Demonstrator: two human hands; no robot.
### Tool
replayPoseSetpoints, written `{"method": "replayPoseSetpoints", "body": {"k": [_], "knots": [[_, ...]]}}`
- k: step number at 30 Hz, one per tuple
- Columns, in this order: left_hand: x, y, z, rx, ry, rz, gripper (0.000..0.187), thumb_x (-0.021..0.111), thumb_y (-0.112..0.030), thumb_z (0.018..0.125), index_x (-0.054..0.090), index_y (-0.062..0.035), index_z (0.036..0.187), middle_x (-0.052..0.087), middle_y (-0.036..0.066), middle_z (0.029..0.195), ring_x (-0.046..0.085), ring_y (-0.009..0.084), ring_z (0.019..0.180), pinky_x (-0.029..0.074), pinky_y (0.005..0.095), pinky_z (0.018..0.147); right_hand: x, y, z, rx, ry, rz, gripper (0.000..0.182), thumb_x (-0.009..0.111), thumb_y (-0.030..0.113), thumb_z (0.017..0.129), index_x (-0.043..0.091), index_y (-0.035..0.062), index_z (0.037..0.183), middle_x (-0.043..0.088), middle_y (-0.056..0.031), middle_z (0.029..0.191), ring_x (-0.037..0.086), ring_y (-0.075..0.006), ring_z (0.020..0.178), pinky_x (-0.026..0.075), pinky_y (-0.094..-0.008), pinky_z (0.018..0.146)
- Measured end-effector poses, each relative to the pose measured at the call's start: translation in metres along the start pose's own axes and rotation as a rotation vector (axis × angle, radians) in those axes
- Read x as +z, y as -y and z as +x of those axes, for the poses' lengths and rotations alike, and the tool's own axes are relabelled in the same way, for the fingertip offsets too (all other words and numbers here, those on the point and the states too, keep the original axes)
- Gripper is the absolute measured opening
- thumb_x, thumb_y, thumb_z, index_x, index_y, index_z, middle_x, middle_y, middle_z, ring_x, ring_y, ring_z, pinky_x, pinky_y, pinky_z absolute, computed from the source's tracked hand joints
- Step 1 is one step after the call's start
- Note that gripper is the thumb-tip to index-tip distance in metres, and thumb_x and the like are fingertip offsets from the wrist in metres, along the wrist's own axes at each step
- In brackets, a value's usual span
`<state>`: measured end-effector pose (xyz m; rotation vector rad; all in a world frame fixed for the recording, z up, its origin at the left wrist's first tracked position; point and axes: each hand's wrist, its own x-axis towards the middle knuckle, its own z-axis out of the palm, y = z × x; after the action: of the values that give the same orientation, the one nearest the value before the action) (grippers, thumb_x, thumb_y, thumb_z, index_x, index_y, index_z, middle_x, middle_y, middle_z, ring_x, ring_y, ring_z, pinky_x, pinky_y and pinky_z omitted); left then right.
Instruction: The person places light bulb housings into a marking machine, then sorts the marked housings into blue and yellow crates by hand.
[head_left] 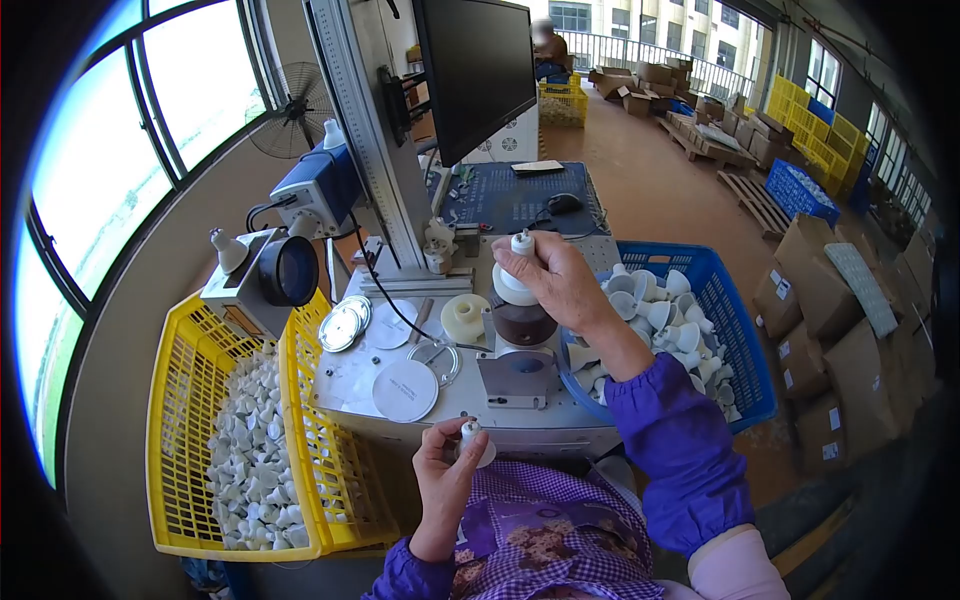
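My right hand (560, 275) grips a white bulb housing (517, 290) by its narrow neck, wide end down, right over a dark round fixture (524, 325) on the metal worktable. Close to my lap, my left hand (446, 468) pinches another white bulb housing (484, 455) between thumb and fingers, its narrow end up. To the right of the fixture, a blue basket (748, 345) holds many similar white housings. Left of the worktable stands a yellow basket (290, 420) filled with small white parts.
A black lens (289, 271) on a boxy machine head juts out at left. Flat discs (405, 390) and a cream ring (465, 318) lie on the worktable. Behind stand a monitor (475, 75) and a mouse (564, 203). Cardboard boxes (830, 350) line the right; a person (550, 50) sits far back.
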<state>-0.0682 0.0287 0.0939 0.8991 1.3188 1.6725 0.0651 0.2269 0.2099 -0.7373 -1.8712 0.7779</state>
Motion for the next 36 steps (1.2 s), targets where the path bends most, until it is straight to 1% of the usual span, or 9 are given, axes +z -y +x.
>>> {"method": "replayPoseSetpoints", "body": {"k": [4,6,10,12,18,28,30,34,36], "knots": [[0.001,0.001,-0.001,-0.013,0.017,0.023,0.024,0.074,-0.009,0.080,0.064,-0.0009,0.100,0.056,0.001,0.094,0.055,0.0085,0.084,0.045,0.0232,0.077,0.001,0.000,-0.003,0.099,-0.006,0.012,0.042,0.065,0.041,0.085,0.067,0.0012,0.098,0.064,-0.0151,0.093,0.057,-0.0308,0.101,0.044,-0.0383,0.085],[0.000,0.002,-0.001,0.001,0.001,-0.009,0.023,0.073,-0.008,0.080,0.064,-0.0009,0.100,0.056,0.000,0.094,0.055,0.0085,0.083,0.045,0.0232,0.077,0.000,0.000,-0.005,-0.054,-0.165,-0.061,0.041,0.072,0.038,0.079,0.067,0.0019,0.097,0.064,-0.0131,0.094,0.058,-0.0280,0.098,0.045,-0.0374,0.084],[-0.004,0.005,-0.002,-0.017,-0.012,0.011,0.023,0.073,-0.008,0.080,0.064,-0.0008,0.100,0.057,0.001,0.094,0.055,0.0084,0.083,0.045,0.0232,0.077,-0.010,-0.002,-0.007,-0.134,-0.200,-0.140,0.043,0.077,0.037,0.075,0.067,0.0030,0.099,0.065,-0.0121,0.094,0.058,-0.0250,0.095,0.045,-0.0362,0.084],[-0.003,0.006,-0.002,-0.042,-0.009,-0.015,0.023,0.073,-0.008,0.080,0.064,-0.0008,0.100,0.057,0.001,0.094,0.055,0.0082,0.083,0.045,0.0236,0.077,-0.012,-0.007,-0.005,0.042,-0.093,0.077,0.043,0.078,0.034,0.074,0.066,0.0030,0.101,0.066,-0.0088,0.092,0.058,-0.0181,0.091,0.045,-0.0317,0.083],[-0.002,0.007,-0.004,-0.055,0.015,-0.041,0.023,0.073,-0.009,0.081,0.064,-0.0005,0.100,0.058,0.001,0.093,0.056,0.0082,0.083,0.046,0.0235,0.076,-0.017,-0.006,-0.004,0.169,0.077,0.418,0.033,0.074,0.026,0.081,0.065,0.0023,0.102,0.066,-0.0024,0.094,0.057,-0.0076,0.085,0.045,-0.0231,0.078],[-0.011,0.005,-0.002,-0.055,0.003,-0.023,0.025,0.072,-0.007,0.081,0.063,-0.0001,0.103,0.060,0.002,0.095,0.057,0.0077,0.083,0.046,0.0226,0.076,-0.012,-0.010,-0.011,0.077,-0.026,0.339,0.034,0.071,0.027,0.084,0.064,0.0015,0.106,0.066,-0.0047,0.094,0.058,-0.0099,0.089,0.045,-0.0237,0.080],[-0.015,-0.001,-0.002,-0.012,-0.046,-0.063,0.025,0.072,-0.007,0.081,0.062,0.0000,0.103,0.062,0.002,0.092,0.056,0.0068,0.081,0.046,0.0216,0.075,-0.022,-0.011,-0.015,-0.033,-0.212,0.197,0.034,0.070,0.025,0.085,0.063,0.0003,0.106,0.066,-0.0065,0.095,0.059,-0.0120,0.089,0.046,-0.0245,0.080],[-0.044,-0.016,0.005,0.085,-0.192,-0.020,0.020,0.067,-0.005,0.085,0.060,-0.0006,0.103,0.062,0.002,0.090,0.056,0.0065,0.079,0.046,0.0201,0.073,-0.078,-0.033,-0.035,0.070,-0.313,0.230,0.028,0.069,0.022,0.086,0.064,0.0003,0.104,0.067,-0.0062,0.093,0.061,-0.0132,0.085,0.047,-0.0257,0.077],[-0.068,-0.016,0.011,0.162,-0.307,0.041,0.018,0.065,-0.007,0.087,0.059,-0.0007,0.103,0.061,0.003,0.092,0.056,0.0070,0.078,0.047,0.0205,0.071,-0.102,-0.054,-0.050,0.209,-0.238,-0.012,0.020,0.066,0.015,0.086,0.066,0.0013,0.100,0.068,-0.0055,0.089,0.061,-0.0130,0.081,0.048,-0.0267,0.073]]}}
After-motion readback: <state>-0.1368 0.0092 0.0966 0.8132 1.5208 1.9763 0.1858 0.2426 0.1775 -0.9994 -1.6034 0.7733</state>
